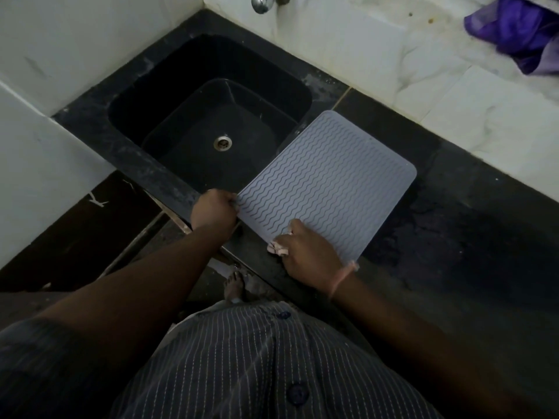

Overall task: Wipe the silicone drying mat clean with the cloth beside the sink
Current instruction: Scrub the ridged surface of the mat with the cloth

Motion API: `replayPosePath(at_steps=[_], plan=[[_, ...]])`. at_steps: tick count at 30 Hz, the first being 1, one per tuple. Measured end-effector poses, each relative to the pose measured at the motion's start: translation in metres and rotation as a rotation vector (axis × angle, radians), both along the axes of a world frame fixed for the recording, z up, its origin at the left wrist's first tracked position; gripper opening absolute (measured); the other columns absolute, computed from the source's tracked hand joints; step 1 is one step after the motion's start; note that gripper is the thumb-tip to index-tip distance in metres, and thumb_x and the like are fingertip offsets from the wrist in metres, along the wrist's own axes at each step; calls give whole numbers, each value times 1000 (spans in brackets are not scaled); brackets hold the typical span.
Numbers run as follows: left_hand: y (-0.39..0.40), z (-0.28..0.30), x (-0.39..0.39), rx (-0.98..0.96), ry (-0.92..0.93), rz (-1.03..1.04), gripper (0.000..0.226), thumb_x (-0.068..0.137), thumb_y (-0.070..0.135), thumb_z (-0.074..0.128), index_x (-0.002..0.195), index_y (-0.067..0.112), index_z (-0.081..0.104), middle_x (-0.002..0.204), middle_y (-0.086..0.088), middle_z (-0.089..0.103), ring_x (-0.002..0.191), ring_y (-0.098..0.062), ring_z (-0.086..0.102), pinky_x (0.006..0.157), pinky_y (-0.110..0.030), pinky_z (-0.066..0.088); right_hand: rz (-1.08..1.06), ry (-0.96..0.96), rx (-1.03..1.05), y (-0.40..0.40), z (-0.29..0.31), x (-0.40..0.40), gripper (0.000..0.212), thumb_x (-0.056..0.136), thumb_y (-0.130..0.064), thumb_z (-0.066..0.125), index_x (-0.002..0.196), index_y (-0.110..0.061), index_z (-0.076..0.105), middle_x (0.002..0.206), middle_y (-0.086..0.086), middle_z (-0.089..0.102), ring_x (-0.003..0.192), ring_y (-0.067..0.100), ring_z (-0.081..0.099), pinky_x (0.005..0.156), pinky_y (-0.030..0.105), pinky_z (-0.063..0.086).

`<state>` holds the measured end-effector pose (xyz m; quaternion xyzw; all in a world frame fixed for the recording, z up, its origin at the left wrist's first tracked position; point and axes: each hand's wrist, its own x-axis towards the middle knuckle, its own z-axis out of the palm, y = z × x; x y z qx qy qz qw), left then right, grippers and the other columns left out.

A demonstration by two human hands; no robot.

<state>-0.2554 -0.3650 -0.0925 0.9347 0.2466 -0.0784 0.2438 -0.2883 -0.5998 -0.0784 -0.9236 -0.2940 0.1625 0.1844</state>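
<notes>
A grey silicone drying mat (329,179) with a wavy ribbed pattern lies flat on the black counter, right of the sink, its left edge reaching over the sink's rim. My left hand (213,211) pinches the mat's near left corner. My right hand (308,252) presses a small pale pink cloth (278,247) onto the mat's near edge; most of the cloth is hidden under the fingers.
The black sink (193,86) with a metal drain (223,142) sits to the left, a tap (261,3) above it. The dark counter (469,237) stretches to the right. A purple cloth (520,31) lies on the white tiled ledge at the far right.
</notes>
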Motion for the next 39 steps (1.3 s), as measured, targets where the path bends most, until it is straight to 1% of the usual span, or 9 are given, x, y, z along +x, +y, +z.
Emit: replayPosePath(at_steps=[9, 13, 17, 22, 27, 31, 33, 36, 39], plan=[[-11, 6, -6, 90, -30, -72, 23, 98, 23, 58, 115, 28, 72, 115, -3, 67, 94, -17, 64, 76, -38, 58, -105, 142, -6, -38, 11, -27, 23, 87, -28, 54, 99, -23, 72, 99, -3, 44, 78, 16, 53, 63, 41, 52], [-43, 9, -20, 38, -177, -364, 32, 97, 27, 63, 129, 24, 67, 124, -7, 59, 110, -28, 55, 89, -44, 53, -120, 86, 3, -33, 12, -24, 22, 86, -29, 53, 100, -24, 69, 101, -3, 44, 82, 21, 55, 62, 42, 51], [-76, 7, -32, 26, -47, -638, 52, 87, 44, 74, 136, 30, 64, 127, -8, 57, 114, -31, 51, 94, -41, 49, -122, 111, 49, -39, 11, -32, 29, 89, -31, 55, 116, -35, 66, 102, -4, 43, 85, 17, 53, 59, 34, 43], [-85, 17, -36, 168, 9, -675, 60, 90, 48, 69, 146, 33, 54, 135, -8, 49, 122, -32, 45, 94, -46, 51, -115, 227, -25, -72, 16, -36, 18, 85, -33, 59, 96, -29, 73, 98, -4, 45, 77, 18, 56, 63, 42, 53], [-97, 24, -34, 189, 80, -653, 62, 90, 44, 71, 147, 30, 51, 136, -10, 46, 125, -33, 43, 99, -49, 49, -117, 252, -90, -106, 19, -33, 13, 77, -28, 60, 72, -17, 62, 89, 0, 48, 72, 19, 56, 66, 46, 54], [-120, 25, -36, 100, -6, -708, 67, 83, 48, 76, 144, 31, 54, 140, -5, 47, 125, -30, 44, 101, -44, 44, -219, 186, -35, -117, 28, -23, 13, 79, -31, 62, 74, -20, 64, 90, -3, 49, 73, 18, 56, 64, 42, 51], [-135, 23, -39, 77, 6, -749, 77, 80, 57, 75, 148, 34, 49, 146, -5, 44, 131, -32, 42, 105, -46, 40, -145, 188, -42, -119, 32, -23, 11, 81, -33, 64, 79, -22, 65, 92, -4, 50, 77, 17, 57, 67, 40, 51], [-148, 19, -42, 185, 85, -804, 96, 74, 65, 76, 156, 42, 31, 156, -5, 27, 140, -32, 29, 111, -49, 31, -50, 144, -94, -121, 31, -30, 16, 87, -43, 64, 93, -28, 68, 97, -8, 50, 81, 13, 56, 69, 35, 49], [-146, 19, -44, 261, 109, -822, 104, 73, 70, 74, 158, 43, 21, 160, -5, 21, 142, -32, 25, 112, -50, 31, -63, 149, -62, -129, 25, -27, 20, 88, -46, 62, 86, -27, 68, 92, -8, 49, 79, 14, 56, 67, 36, 48]])
